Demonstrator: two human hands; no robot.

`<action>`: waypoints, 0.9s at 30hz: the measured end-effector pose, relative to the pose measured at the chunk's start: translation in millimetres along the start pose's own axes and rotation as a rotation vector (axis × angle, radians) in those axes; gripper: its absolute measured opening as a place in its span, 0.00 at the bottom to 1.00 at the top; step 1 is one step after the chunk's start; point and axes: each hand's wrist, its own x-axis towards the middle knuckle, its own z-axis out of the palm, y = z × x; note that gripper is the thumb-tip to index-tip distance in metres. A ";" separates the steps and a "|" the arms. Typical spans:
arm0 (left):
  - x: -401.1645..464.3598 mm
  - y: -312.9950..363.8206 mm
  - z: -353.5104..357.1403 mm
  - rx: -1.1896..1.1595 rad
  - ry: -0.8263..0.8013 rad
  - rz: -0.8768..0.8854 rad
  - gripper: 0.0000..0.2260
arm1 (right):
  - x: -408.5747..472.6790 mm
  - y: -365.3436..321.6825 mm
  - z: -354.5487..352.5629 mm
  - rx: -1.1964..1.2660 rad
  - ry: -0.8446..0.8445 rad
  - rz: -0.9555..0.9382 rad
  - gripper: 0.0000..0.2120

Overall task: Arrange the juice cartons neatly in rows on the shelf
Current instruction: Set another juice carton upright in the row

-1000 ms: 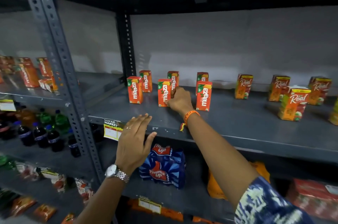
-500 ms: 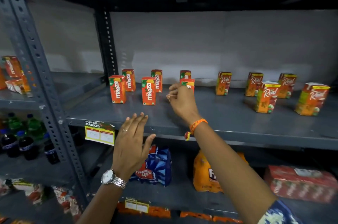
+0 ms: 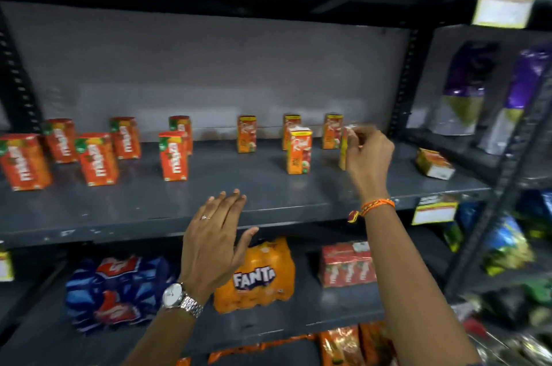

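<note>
Head view: small orange-and-yellow Real juice cartons (image 3: 299, 150) standing upright on dark grey metal shelf (image 3: 209, 204), three along far wall and one pulled nearer, apparently starting a front row beside the orange Maaza cartons (image 3: 173, 155) at left. Right hand (image 3: 369, 156) curled round another Real carton (image 3: 344, 150) at right, fingers pinching its top, likely to square it up; left hand (image 3: 216, 241) flat-open, empty, hovering at near shelf edge.

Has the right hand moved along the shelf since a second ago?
Yes. The right hand went rightward, from the Maaza cartons to a Real carton.
</note>
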 end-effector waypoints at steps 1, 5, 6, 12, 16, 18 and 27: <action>4.4 8.0 5.1 0.004 0.006 0.006 0.28 | 11.3 16.9 -7.8 -0.152 0.014 0.020 0.12; 19.4 36.4 25.2 0.019 0.046 0.034 0.27 | 45.2 71.8 -35.6 -0.637 0.012 0.200 0.21; 20.4 38.9 29.0 0.024 0.065 0.030 0.27 | 50.7 80.3 -39.0 -0.685 0.007 0.276 0.24; 21.9 37.6 39.7 0.064 0.158 0.029 0.24 | 70.6 118.1 -45.3 -0.660 -0.136 0.617 0.32; 20.9 36.8 40.8 0.090 0.181 0.040 0.23 | 72.6 121.6 -42.6 -0.610 -0.165 0.672 0.31; 20.5 36.9 40.9 0.101 0.192 0.038 0.23 | 72.8 117.2 -42.2 -0.576 -0.214 0.657 0.32; 20.1 38.7 39.1 0.107 0.174 0.022 0.21 | 76.8 109.4 -47.2 -0.035 -0.173 0.666 0.21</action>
